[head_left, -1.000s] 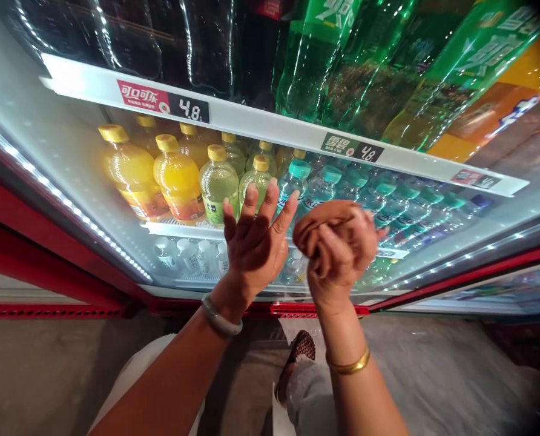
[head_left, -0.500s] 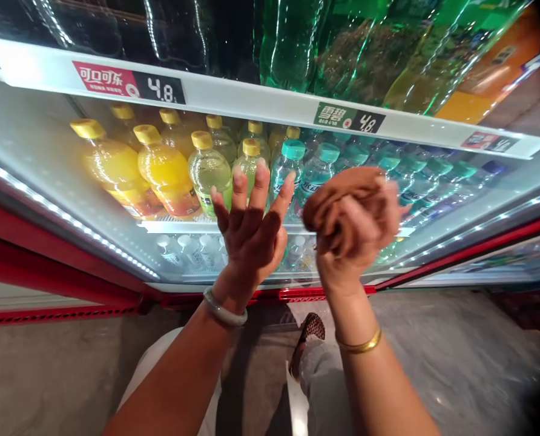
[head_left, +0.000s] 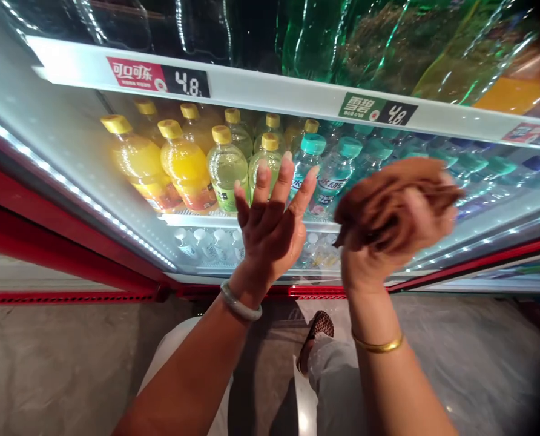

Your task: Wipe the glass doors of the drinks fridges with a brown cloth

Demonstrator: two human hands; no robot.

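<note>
My right hand (head_left: 383, 242), a gold bangle on its wrist, is closed around a crumpled brown cloth (head_left: 388, 200). The cloth hides some of the turquoise-capped bottles behind it and is slightly blurred. To its left, my left hand (head_left: 274, 224) is raised with its fingers spread and nothing in it; a pale bangle circles that wrist. Its fingertips overlap a pale green drink bottle (head_left: 227, 166) row and a turquoise-capped bottle (head_left: 309, 160). I cannot tell whether the hand touches any glass in front of them.
A lit drinks cooler with a white shelf edge (head_left: 270, 88) and price labels fills the view. Yellow juice bottles (head_left: 186, 172) stand at left, smaller white-capped bottles (head_left: 201, 242) below. A red frame (head_left: 70, 242) borders it. Below are grey floor (head_left: 61, 357) and my shoe (head_left: 321, 327).
My right hand has moved right with the brown cloth, which looks more spread out. My left hand stays spread and sits further right in view, as the camera view has shifted too.
</note>
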